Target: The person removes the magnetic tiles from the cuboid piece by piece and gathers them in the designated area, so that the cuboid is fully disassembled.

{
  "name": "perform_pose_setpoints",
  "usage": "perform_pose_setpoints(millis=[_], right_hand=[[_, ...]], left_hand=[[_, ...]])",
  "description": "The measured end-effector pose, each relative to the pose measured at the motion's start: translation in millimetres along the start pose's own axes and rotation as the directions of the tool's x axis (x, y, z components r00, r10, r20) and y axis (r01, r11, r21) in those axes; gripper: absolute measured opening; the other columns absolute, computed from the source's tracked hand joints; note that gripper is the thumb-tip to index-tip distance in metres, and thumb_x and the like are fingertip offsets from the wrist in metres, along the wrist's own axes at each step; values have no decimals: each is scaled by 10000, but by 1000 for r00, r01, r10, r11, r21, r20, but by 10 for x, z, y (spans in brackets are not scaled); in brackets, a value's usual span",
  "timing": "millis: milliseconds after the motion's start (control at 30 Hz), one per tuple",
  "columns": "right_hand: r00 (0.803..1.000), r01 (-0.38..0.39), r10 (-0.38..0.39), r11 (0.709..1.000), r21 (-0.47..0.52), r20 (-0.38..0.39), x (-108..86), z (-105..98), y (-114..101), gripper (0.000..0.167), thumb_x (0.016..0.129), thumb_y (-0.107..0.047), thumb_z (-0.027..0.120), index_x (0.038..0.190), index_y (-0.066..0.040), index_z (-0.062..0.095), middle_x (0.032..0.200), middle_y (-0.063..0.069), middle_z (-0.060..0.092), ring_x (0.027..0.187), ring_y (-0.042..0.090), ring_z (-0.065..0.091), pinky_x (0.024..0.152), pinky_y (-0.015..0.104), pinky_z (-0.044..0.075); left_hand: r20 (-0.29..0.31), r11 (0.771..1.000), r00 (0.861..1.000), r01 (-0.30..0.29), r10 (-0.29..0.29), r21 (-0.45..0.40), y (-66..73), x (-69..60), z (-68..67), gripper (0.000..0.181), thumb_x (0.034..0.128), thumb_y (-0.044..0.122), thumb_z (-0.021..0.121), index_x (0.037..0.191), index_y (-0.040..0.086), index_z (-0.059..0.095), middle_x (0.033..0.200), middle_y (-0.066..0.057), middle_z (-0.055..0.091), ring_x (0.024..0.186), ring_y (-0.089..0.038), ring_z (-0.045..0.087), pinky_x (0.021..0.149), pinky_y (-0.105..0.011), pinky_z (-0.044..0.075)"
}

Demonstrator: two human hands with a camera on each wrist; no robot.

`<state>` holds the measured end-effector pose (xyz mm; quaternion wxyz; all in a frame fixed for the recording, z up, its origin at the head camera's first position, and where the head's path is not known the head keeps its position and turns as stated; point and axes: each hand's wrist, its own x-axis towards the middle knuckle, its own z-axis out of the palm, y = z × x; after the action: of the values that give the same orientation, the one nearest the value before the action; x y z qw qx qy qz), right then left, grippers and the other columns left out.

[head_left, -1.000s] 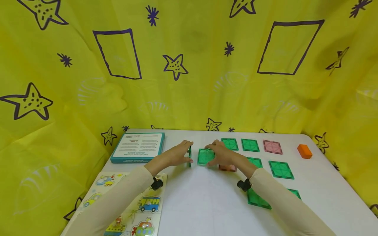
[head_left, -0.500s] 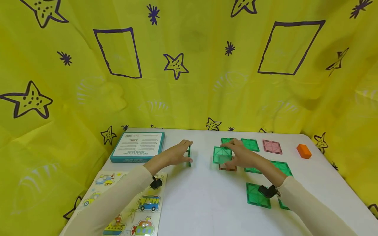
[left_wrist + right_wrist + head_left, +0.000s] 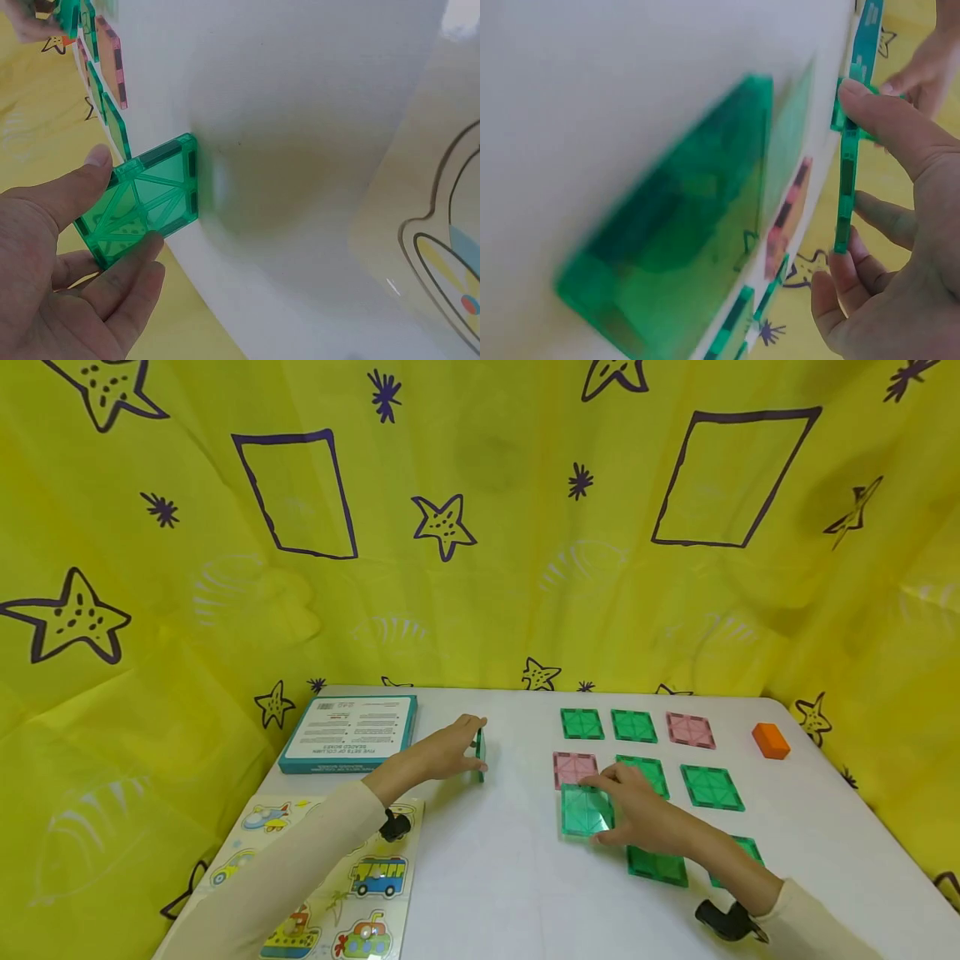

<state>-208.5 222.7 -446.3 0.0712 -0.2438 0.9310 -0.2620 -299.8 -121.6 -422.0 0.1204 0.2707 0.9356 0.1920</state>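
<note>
With thumb and fingers, my left hand (image 3: pixel 453 748) holds a green translucent magnetic tile (image 3: pixel 146 196) upright on its edge on the white table. Farther right, my right hand (image 3: pixel 633 806) pinches a second green magnetic tile (image 3: pixel 586 811) by its edges, above the table. That tile appears just in front of a pink magnetic tile (image 3: pixel 574 767). Beneath and beside the right forearm lie more flat green tiles, one of them a green tile (image 3: pixel 657 865) partly covered by the hand. In the right wrist view the held tile shows edge-on between thumb and fingers (image 3: pixel 847 281).
Several flat tiles stand in loose rows at right, including a pink tile (image 3: pixel 691 730) and a green tile (image 3: pixel 712 787). An orange block (image 3: pixel 771 741) sits beyond them. At left are a teal-edged box (image 3: pixel 348 735) and a vehicle puzzle board (image 3: pixel 375 877). A yellow curtain (image 3: pixel 487 602) hangs behind.
My right hand has carried its green tile rightward from near the left hand, over the pink tile, then toward me. My left hand stays in place with its upright tile.
</note>
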Motion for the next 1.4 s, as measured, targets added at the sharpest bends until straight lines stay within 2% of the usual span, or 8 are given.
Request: perform_pose_setpoints(millis=[267, 367, 500, 667, 933, 1133, 1300, 1400], right_hand=[[999, 26, -26, 1000, 4, 19, -135, 190, -63, 823, 799, -440, 931, 1477, -147, 566, 1349, 74, 534, 1218, 276, 467, 938, 517, 505], [1000, 11, -11, 1000, 9, 25, -147, 224, -61, 714, 806, -461, 921, 1386, -215, 584, 1348, 51, 533, 1235, 298, 476, 960, 569, 486], [999, 11, -12, 1000, 22, 44, -155, 239, -47, 517, 823, -487, 895, 1210, -273, 627, 1264, -13, 530, 1198, 265, 485, 939, 527, 442], [998, 16, -18, 1000, 21, 68, -143, 255, -37, 452, 828, -527, 866, 1135, -284, 639, 1239, -48, 524, 1195, 240, 487, 912, 495, 400], [999, 1, 1, 999, -44, 42, -70, 160, -131, 473, 793, -537, 890, 1109, -256, 678, 1379, 61, 557, 1315, 357, 504, 1022, 723, 368], [999, 15, -14, 999, -31, 29, 174, -7, -177, 566, 874, -485, 850, 1270, -139, 642, 1329, 90, 579, 1211, 323, 531, 987, 643, 480], [999, -19, 16, 998, 62, 49, 600, -9, -201, 706, 922, -449, 821, 1400, -18, 531, 1368, 182, 595, 1154, 326, 572, 986, 566, 540], [993, -73, 66, 995, 71, 96, 891, 54, -274, 730, 923, -467, 817, 1411, -12, 520, 1401, 193, 592, 1154, 322, 606, 1005, 606, 531]], left_hand=[[6, 1000, 1000, -4, 4, -1, 21, 9, 2, 816, 1036, 274, 710, 1648, -17, 254, 1673, -209, 310, 1405, -338, 536, 1229, -455, 384], [6, 1000, 1000, 0, 0, 0, 23, 11, 0, 820, 1038, 279, 707, 1652, -12, 248, 1680, -204, 302, 1413, -338, 530, 1234, -457, 377], [-5, 1000, 1000, 7, -7, -6, 16, 0, -2, 823, 1028, 288, 722, 1644, -15, 268, 1670, -204, 322, 1441, -334, 503, 1236, -458, 372], [-13, 1000, 1000, 10, -10, -11, 2, -15, -8, 822, 1025, 294, 726, 1642, -12, 276, 1672, -203, 324, 1472, -334, 472, 1241, -457, 366], [-12, 1000, 1000, -2, 2, -6, -26, -17, -2, 818, 1031, 283, 717, 1642, -19, 266, 1670, -215, 320, 1483, -341, 457, 1241, -458, 365], [-11, 1000, 1000, -5, 5, -2, -24, -13, 5, 823, 1031, 282, 717, 1642, -26, 259, 1673, -218, 312, 1504, -346, 429, 1248, -460, 352], [-4, 1000, 1000, -3, 3, 4, 3, -16, 4, 822, 1031, 277, 716, 1643, -25, 256, 1676, -216, 305, 1500, -348, 434, 1248, -460, 352], [1, 1000, 1000, -3, 3, 20, 13, -2, -6, 829, 1031, 284, 714, 1647, -20, 250, 1679, -212, 301, 1504, -346, 429, 1252, -457, 345]])
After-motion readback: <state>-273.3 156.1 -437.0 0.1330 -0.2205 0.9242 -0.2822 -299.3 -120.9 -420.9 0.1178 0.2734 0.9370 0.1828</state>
